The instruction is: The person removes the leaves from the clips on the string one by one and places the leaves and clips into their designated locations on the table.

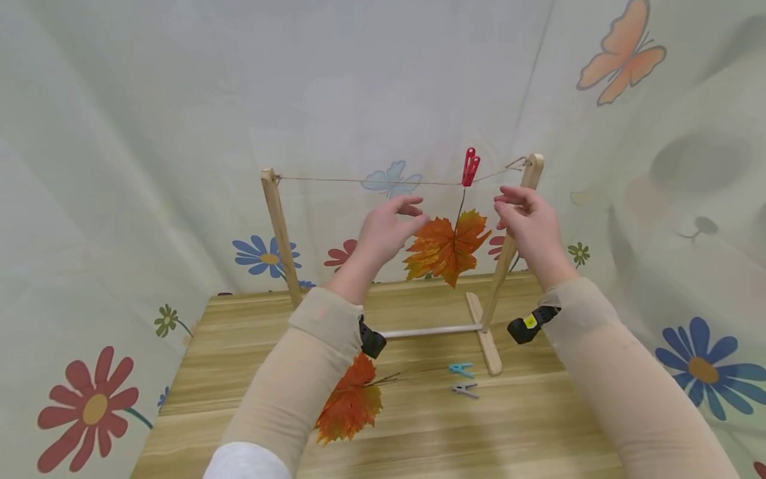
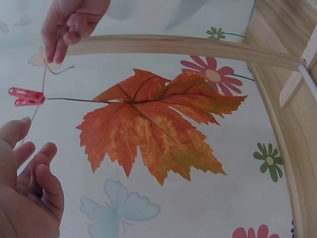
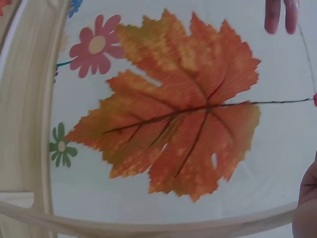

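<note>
An orange artificial maple leaf (image 1: 449,247) hangs by its dark stem from a red clothespin (image 1: 470,167), which is clipped on a thin string (image 1: 359,180). To the left of the leaf my left hand (image 1: 391,229) is held just below the string, thumb and fingers apart with nothing between them. My right hand (image 1: 529,223) is on the other side, in front of the right post, its fingers loosely bent and no object visible in them. In the left wrist view the clothespin (image 2: 27,96) and stem lie between both hands, neither touching them.
The string spans two wooden posts (image 1: 280,233) joined low down by a pale bar (image 1: 433,330). On the wooden table (image 1: 419,426) lie a second maple leaf (image 1: 353,406), partly behind my left forearm, a blue clothespin (image 1: 461,369) and a grey clothespin (image 1: 465,390). A printed curtain (image 1: 179,100) stands behind.
</note>
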Motion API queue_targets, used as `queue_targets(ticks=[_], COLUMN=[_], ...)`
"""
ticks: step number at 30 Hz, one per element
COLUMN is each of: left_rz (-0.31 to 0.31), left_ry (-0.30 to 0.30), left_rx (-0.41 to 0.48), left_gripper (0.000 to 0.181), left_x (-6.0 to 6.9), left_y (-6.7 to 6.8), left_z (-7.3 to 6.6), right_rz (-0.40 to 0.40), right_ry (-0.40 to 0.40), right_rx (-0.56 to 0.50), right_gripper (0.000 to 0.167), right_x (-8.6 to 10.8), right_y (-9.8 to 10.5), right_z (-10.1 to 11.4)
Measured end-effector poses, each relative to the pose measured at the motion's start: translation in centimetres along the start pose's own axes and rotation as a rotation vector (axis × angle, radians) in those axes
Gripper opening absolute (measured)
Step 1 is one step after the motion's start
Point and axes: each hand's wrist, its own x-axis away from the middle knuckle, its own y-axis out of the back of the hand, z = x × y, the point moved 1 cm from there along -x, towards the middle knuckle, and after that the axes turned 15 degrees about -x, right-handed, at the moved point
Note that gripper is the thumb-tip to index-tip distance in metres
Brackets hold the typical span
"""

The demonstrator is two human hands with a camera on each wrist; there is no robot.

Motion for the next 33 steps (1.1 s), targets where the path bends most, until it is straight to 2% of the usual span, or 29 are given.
queue_targets(ticks=[6, 10, 19, 27, 33], left_rz=[0.052, 0.081, 0.070, 0.064, 0.044], left_ry=[-0.044, -0.045, -0.014, -0.039, 0.003], left_rx=[0.061, 0.094, 0.131, 0.135, 0.111], left_gripper=[0.043, 0.042, 0.038, 0.036, 0.038], left_x=[-0.2, -0.4, -0.8, -1.3, -1.6], left_y=[-0.5, -0.9, -1.4, -2.7, -3.5], left_z=[-1.3, -1.7, -2.9, -4.2, -5.1], right_rz=[0.015, 0.015, -0.006, 0.000, -0.006], right_ry=[0.008, 0.021, 0.069, 0.069, 0.068], right_rx=[0.001, -0.022, 0.007, 0.053, 0.071], right_gripper=[0.047, 0.045, 0.042, 0.045, 0.046], right_x=[-0.2, -0.6, -1.0, -1.7, -2.1], right_y=[-0.7, -1.1, -1.5, -1.7, -2.2], right_z=[1.6, 2.1, 2.7, 4.2, 4.7])
